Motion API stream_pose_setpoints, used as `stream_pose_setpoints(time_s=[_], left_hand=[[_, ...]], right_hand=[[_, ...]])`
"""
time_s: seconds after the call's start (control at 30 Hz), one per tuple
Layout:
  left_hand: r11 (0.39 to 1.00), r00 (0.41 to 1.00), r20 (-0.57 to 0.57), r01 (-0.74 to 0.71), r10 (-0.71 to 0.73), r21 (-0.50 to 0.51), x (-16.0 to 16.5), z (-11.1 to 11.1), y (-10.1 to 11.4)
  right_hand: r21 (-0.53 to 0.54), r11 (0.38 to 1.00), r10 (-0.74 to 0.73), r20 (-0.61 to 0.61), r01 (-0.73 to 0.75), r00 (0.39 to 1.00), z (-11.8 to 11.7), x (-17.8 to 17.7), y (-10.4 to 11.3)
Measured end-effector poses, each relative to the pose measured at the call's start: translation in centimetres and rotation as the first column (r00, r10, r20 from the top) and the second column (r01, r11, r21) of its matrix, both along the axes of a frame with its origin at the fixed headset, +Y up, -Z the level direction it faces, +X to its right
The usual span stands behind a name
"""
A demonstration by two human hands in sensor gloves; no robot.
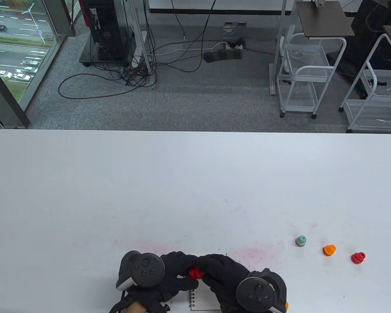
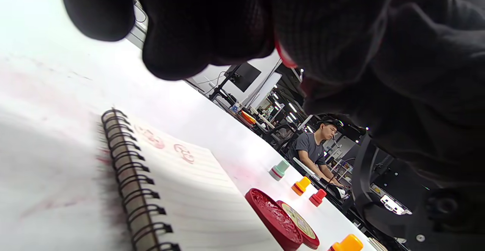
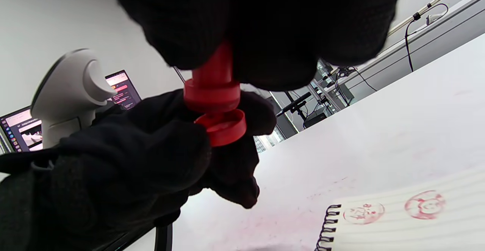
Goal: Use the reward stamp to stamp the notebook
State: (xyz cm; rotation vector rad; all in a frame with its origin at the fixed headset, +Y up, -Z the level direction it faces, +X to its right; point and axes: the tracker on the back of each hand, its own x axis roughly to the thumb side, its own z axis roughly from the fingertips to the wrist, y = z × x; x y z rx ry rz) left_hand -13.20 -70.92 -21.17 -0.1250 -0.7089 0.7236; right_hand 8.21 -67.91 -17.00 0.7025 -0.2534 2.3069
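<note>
A red stamp hangs between both gloved hands just above the spiral notebook at the table's near edge. My right hand grips the stamp's handle from above. My left hand pinches the round red cap at the stamp's lower end, which sits tilted a little off the body. The open notebook page carries two round red prints. The hands hide most of the notebook in the table view.
An open red ink pad and its lid lie on the page's right side, an orange stamp beside them. Green, orange and red stamps stand to the right. Pink ink smears mark the table.
</note>
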Motion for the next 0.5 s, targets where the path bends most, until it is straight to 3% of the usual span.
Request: stream_pose_setpoints(time_s=[0.5], left_hand=[[1.0,1.0,0.014,0.021,-0.021,0.017,0.24,0.23,0.1]], right_hand=[[0.021,0.998,0.061,-0.001,-0.061,0.998,0.19,-0.51,0.12]])
